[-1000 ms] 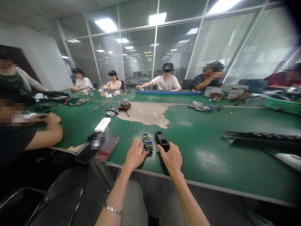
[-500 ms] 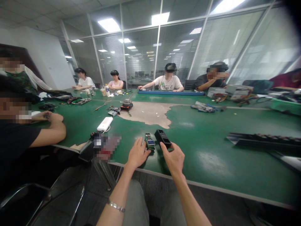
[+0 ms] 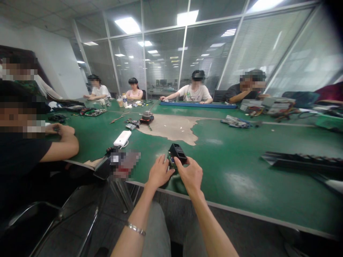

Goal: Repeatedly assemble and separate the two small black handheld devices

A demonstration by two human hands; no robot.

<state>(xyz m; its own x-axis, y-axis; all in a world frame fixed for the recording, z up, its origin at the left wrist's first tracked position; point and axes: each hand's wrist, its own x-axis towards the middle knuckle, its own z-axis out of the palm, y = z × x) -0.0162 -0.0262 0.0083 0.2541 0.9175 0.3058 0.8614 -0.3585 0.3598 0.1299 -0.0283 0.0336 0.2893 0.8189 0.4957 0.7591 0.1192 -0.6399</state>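
Held in my right hand point(image 3: 192, 175) is a black plastic housing point(image 3: 179, 152) with rectangular openings in its upper face. It is tilted over a small green circuit board point(image 3: 172, 161), whose visible edge shows along the housing's left side. The housing covers most of the board and its screen. My left hand point(image 3: 160, 174) rests on the table at the board's left and near side, with its fingers along the edge and the thumb at the near end, holding the board. Whether the housing touches the board cannot be made out.
The green table point(image 3: 225, 160) has a torn brown patch point(image 3: 171, 126). To the left lie a white power bank point(image 3: 122, 138) and a black device point(image 3: 103, 169). Gloves point(image 3: 235, 121) lie farther back, and black metal parts point(image 3: 297, 161) at right. A co-worker's arm point(image 3: 60, 146) rests at left.
My right hand has brought the black housing left from beside the circuit board to over it. My left hand stays by the board. The view has shifted slightly.
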